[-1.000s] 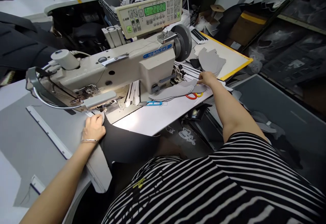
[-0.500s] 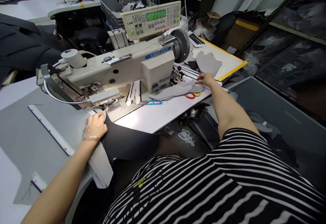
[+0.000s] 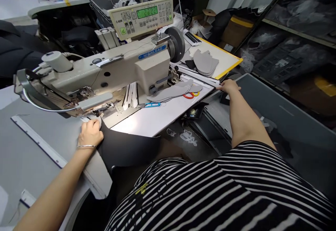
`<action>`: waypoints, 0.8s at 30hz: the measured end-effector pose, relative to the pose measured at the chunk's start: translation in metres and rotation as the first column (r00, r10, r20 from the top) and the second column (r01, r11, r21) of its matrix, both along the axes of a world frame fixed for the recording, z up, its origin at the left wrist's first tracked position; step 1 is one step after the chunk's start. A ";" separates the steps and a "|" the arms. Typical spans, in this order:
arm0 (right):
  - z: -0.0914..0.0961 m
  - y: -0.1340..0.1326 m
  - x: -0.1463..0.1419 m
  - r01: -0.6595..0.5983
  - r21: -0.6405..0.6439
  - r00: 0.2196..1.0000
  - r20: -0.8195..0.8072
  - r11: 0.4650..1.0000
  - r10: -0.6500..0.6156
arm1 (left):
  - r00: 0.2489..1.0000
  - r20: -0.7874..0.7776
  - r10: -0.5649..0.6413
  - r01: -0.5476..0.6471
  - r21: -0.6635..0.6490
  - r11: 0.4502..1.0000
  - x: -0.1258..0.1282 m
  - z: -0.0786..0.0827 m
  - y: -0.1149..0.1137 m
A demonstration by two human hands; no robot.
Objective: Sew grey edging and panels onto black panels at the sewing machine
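The left hand [image 3: 90, 134] clasps the black panel [image 3: 126, 148] against the table, its edge at the needle of the sewing machine [image 3: 105, 71] and its rest hanging past the table's front. The right hand [image 3: 228, 86] lies open, holding nothing, at the table's far corner. Two grey pieces [image 3: 170, 92] lie beside the machine, while a stack of grey cutouts [image 3: 204, 63] on the yellow-edged board [image 3: 223, 52] appears yet to be worked.
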State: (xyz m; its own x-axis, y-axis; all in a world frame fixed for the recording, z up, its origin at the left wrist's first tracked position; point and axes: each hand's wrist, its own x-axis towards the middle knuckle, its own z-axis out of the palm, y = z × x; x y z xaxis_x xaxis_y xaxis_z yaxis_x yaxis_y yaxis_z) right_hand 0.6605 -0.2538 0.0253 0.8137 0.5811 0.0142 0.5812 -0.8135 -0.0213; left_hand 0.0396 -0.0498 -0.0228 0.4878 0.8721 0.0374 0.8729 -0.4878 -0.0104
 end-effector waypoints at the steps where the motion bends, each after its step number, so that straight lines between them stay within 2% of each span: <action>1: 0.004 -0.009 -0.001 0.050 0.020 0.999 -0.014 0.999 -0.050 | 1.000 -0.019 -0.003 0.003 -0.005 1.000 0.000 0.002 0.000; 3: 0.015 -0.029 -0.003 0.186 0.080 0.983 -0.013 0.979 -0.185 | 0.996 -0.076 -0.045 0.043 -0.029 0.999 0.000 0.007 0.002; 6: 0.033 -0.059 -0.009 0.270 0.266 0.949 0.088 0.926 -0.302 | 0.983 -0.122 -0.135 0.123 -0.099 0.987 0.000 0.021 0.002; 7: 0.037 -0.065 -0.013 0.253 0.375 0.942 0.115 0.892 -0.316 | 0.984 -0.096 -0.150 0.138 -0.115 0.984 0.002 0.027 0.000; 8: 0.039 -0.068 -0.021 0.176 0.581 0.939 0.143 0.795 -0.313 | 0.986 -0.041 -0.162 0.155 -0.130 0.979 0.006 0.034 -0.004; 9: 0.040 -0.068 -0.033 0.105 0.676 0.951 0.146 0.730 -0.272 | 0.983 0.045 -0.175 0.180 -0.147 0.973 0.011 0.041 -0.011; 10: 0.040 -0.065 -0.050 0.012 0.761 0.975 0.136 0.649 -0.177 | 0.968 0.161 -0.192 0.219 -0.175 0.960 0.018 0.048 -0.019; 11: 0.039 -0.058 -0.072 -0.095 0.829 0.993 0.117 0.551 -0.005 | 0.932 0.301 -0.203 0.274 -0.219 0.936 0.026 0.054 -0.029; 12: 0.038 -0.049 -0.098 -0.198 0.858 0.962 0.077 0.473 0.263 | 0.870 0.453 -0.194 0.344 -0.278 0.897 0.035 0.060 -0.041; 13: 0.037 -0.038 -0.128 -0.296 0.848 0.863 0.040 0.440 0.504 | 0.786 0.600 -0.150 0.423 -0.345 0.838 0.044 0.064 -0.053; 14: 0.036 -0.025 -0.158 -0.408 0.796 0.713 -0.028 0.447 0.701 | 0.689 0.722 -0.068 0.501 -0.406 0.764 0.053 0.067 -0.065; 15: 0.035 -0.010 -0.188 -0.514 0.740 0.520 -0.133 0.434 0.843 | 0.590 0.806 0.045 0.562 -0.451 0.693 0.060 0.070 -0.077; 16: 0.034 0.004 -0.215 -0.612 0.690 0.299 -0.251 0.387 0.921 | 0.495 0.852 0.172 0.594 -0.476 0.649 0.065 0.071 -0.087; 17: 0.032 0.019 -0.239 -0.670 0.670 0.131 -0.318 0.321 0.939 | 0.412 0.861 0.297 0.591 -0.501 0.632 0.068 0.072 -0.095; 18: 0.029 0.033 -0.260 -0.711 0.658 0.010 -0.345 0.250 0.938 | 0.348 0.842 0.412 0.560 -0.539 0.629 0.069 0.072 -0.101; 19: 0.026 0.047 -0.276 -0.751 0.634 -0.073 -0.359 0.186 0.930 | 0.303 0.800 0.517 0.513 -0.594 0.619 0.068 0.072 -0.104; 20: 0.021 0.060 -0.291 -0.780 0.610 -0.091 -0.331 0.139 0.939 | 0.274 0.743 0.611 0.467 -0.658 0.591 0.066 0.072 -0.107; 21: 0.017 0.072 -0.303 -0.809 0.578 -0.067 -0.273 0.108 0.960 | 0.267 0.671 0.692 0.434 -0.725 0.535 0.063 0.072 -0.108; 23: 0.009 0.094 -0.327 -0.858 0.510 0.009 -0.090 0.054 0.996 | 0.304 0.510 0.805 0.415 -0.831 0.370 0.057 0.072 -0.109; 24: 0.005 0.104 -0.340 -0.876 0.482 0.014 0.008 0.008 1.000 | 0.331 0.445 0.832 0.418 -0.860 0.294 0.055 0.072 -0.109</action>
